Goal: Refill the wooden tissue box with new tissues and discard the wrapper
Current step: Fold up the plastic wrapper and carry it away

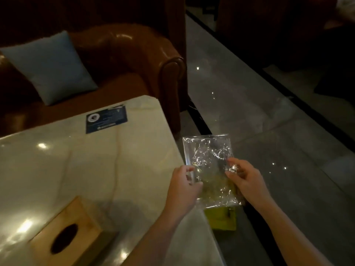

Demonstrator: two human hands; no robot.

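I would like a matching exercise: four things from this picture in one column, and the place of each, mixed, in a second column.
1. wooden tissue box
2. clear wrapper
3. blue cushion
4. dark blue card

a. on the brown armchair
b. flat near the table's far edge
c. held between left hand and right hand
d. on the table, near corner

Pairs: 1-d, 2-c, 3-a, 4-b

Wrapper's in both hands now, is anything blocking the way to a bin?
No bin shows in this view, so the path cannot be judged. Both the left hand and right hand hold the clear wrapper beyond the table edge, above the floor and a yellow object.
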